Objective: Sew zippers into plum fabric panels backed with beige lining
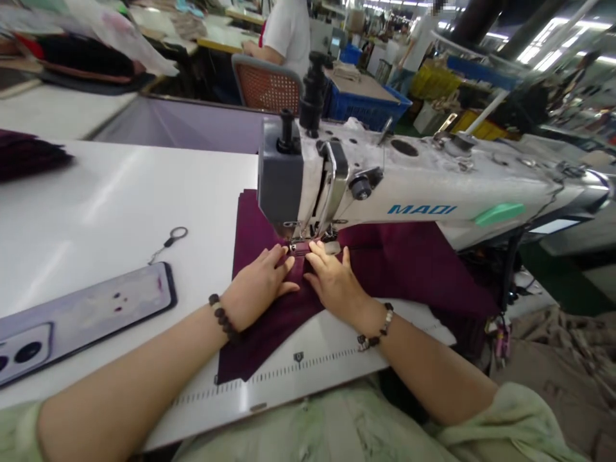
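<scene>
A dark maroon piece of fabric (414,263) lies on the white table (110,212) under the head of a white sewing machine (433,186). My left hand (257,285) rests flat on the cloth just left of the presser foot (308,247), fingers stretched toward it. My right hand (334,279) lies flat on the cloth right beside it, fingertips at the foot. Both hands press the fabric down and hold nothing. Each wrist wears a bead bracelet.
A phone (81,314) lies face down at the left with a small ring on a cord (173,237) above it. A ruler scale runs along the table's front edge (289,372). Dark folded cloth (29,154) sits far left. Another person in white (289,32) sits behind on a chair.
</scene>
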A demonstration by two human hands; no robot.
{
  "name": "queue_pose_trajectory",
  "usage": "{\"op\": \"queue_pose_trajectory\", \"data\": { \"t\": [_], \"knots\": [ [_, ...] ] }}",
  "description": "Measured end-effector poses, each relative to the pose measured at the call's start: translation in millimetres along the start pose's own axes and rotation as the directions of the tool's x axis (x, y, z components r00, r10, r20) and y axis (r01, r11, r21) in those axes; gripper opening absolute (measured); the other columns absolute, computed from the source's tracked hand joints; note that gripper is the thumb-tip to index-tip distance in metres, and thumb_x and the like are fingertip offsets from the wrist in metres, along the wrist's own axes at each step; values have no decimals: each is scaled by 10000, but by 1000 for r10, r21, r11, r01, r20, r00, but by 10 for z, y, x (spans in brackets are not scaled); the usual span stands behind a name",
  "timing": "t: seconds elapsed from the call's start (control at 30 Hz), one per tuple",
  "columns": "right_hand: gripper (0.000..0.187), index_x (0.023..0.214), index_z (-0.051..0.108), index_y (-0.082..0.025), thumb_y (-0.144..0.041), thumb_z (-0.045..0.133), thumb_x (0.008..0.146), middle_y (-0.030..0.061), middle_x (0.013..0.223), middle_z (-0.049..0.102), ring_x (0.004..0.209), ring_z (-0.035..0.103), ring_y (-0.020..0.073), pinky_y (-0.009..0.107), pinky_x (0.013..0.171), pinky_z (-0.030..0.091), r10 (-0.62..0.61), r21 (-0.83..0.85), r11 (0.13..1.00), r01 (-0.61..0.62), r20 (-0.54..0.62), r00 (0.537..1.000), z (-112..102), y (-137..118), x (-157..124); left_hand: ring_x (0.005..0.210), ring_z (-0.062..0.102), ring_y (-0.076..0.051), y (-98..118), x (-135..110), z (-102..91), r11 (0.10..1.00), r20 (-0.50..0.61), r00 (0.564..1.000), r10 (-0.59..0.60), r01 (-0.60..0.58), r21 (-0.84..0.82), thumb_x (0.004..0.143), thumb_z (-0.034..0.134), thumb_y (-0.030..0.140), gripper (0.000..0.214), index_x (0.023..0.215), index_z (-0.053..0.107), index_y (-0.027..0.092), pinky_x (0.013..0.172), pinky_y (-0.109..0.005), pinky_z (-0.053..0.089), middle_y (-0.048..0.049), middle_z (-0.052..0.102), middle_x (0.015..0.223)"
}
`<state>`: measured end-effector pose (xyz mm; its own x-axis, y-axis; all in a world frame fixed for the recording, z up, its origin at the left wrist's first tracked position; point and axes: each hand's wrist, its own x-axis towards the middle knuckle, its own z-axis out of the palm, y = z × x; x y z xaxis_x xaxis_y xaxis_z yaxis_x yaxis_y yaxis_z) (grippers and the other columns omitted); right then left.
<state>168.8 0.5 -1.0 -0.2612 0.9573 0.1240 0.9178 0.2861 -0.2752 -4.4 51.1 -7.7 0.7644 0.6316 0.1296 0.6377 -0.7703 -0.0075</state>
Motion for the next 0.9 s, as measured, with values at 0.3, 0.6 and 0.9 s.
{"op": "queue_pose_trajectory", "data": {
  "t": [0.3, 0.6, 0.9],
  "knots": [
    [400, 1296, 371, -201, -245, 381, 898, 91, 1367, 369, 1299, 253, 221, 633, 1003, 125, 8, -44, 999, -6, 39, 999, 10, 22, 0, 1070, 513, -253, 21, 5, -60, 999, -27, 1000, 2, -1, 50, 764, 558, 506, 561, 1105, 531, 62, 949, -345, 406, -165, 532, 1128],
    [390, 1284, 405, -189, -217, 365, 897, 101, 1348, 394, 1291, 274, 226, 595, 1010, 171, 4, -30, 1000, -2, 71, 997, -21, 33, 29, 998, 528, -248, 38, 49, -163, 998, 53, 998, -37, 34, 55, 736, 573, 526, 609, 1097, 535, 37, 903, -322, 429, -156, 547, 1081],
    [402, 1299, 390, -190, -234, 351, 902, 91, 1343, 406, 1285, 281, 254, 603, 1009, 161, 6, -47, 999, -1, 92, 996, 2, 47, 27, 1043, 514, -252, 32, 48, -135, 999, 70, 996, -53, 53, -5, 744, 575, 511, 624, 1123, 508, 20, 928, -327, 409, -166, 525, 1114]
  ]
}}
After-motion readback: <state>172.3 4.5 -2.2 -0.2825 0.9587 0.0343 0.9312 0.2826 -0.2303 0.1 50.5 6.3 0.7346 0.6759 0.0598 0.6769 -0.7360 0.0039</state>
